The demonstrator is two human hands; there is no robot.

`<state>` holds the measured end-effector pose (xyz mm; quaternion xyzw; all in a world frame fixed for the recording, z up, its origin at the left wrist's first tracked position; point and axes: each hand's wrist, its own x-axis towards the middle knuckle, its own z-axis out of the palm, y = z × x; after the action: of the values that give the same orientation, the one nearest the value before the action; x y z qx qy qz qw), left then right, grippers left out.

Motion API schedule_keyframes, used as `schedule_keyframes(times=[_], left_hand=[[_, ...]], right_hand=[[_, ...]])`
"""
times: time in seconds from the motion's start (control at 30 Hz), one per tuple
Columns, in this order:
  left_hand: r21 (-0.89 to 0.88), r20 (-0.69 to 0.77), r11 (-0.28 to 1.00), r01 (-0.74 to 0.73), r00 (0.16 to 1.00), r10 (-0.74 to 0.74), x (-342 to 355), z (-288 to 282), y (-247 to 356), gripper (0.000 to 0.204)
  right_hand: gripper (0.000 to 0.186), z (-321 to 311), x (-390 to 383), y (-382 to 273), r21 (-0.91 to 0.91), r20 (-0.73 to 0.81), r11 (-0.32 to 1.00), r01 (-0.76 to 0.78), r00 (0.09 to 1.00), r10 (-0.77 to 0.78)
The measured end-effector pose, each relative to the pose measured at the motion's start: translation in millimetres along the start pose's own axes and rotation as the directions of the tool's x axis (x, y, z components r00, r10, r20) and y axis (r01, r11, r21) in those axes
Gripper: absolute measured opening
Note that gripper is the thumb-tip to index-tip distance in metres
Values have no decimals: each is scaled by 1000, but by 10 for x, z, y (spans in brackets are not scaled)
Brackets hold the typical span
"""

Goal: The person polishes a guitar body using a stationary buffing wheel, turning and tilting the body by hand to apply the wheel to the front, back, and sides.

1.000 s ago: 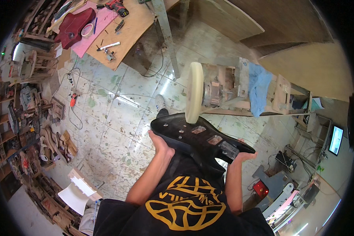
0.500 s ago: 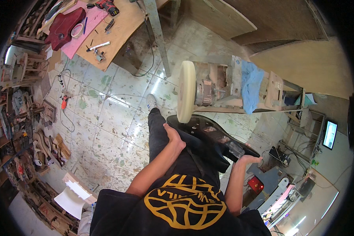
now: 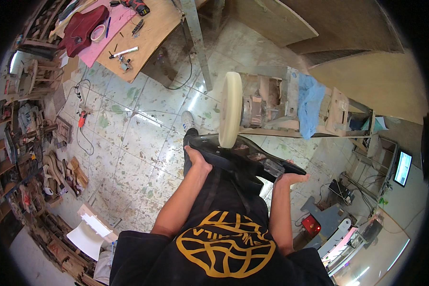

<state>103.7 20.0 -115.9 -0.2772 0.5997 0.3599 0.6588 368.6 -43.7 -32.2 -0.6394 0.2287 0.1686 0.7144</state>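
Observation:
A glossy black electric guitar body [image 3: 218, 158] is held in front of my waist, between both hands. My left hand [image 3: 198, 160] grips its left end, the thumb along the edge and the other fingers hidden beneath. My right hand [image 3: 291, 179] is around its right, horned end, fingers partly hidden. Over the far side of the body stands a large pale buffing wheel [image 3: 230, 109], its lower rim at the black surface. Whether the two touch is hard to tell. Cut-out cavities and a clear patch [image 3: 273, 168] show on the upper face near my right hand.
The wheel's motor [image 3: 255, 110] sits on a wooden stand with a blue cloth [image 3: 310, 105] draped over it. A workbench [image 3: 152, 35] at far left bears a red guitar body [image 3: 83, 31] and a drill [image 3: 137, 6]. A corded orange tool [image 3: 82, 119] lies on the floor.
Both hands have moved the guitar body to the left, its left end slightly up. The wheel's rim now stands nearer the body's middle. My grip stays on both ends.

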Motion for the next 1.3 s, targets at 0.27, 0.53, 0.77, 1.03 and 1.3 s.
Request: schedule_keyframes(times=[0.27, 0.53, 0.77, 1.03, 1.3], left_hand=[[-44, 50, 999, -8, 999, 10, 87, -22, 72, 84], [-95, 64, 995, -27, 997, 33, 155, -72, 270, 81], [-117, 105, 990, -76, 991, 89, 15, -169, 412, 82], [-115, 67, 979, -171, 982, 179, -181, -269, 545, 77], [-103, -38, 967, -233, 972, 230, -495, -345, 684, 70]], right_hand=[[82, 213, -174, 64, 20, -3, 999, -37, 999, 37], [80, 257, -88, 379, -10, -36, 991, -133, 991, 133], [81, 252, -164, 495, -17, 33, 987, -157, 987, 158], [79, 245, -279, 540, -2, 81, 970, -245, 966, 244], [74, 213, -335, 617, 3, 135, 956, -295, 947, 292]])
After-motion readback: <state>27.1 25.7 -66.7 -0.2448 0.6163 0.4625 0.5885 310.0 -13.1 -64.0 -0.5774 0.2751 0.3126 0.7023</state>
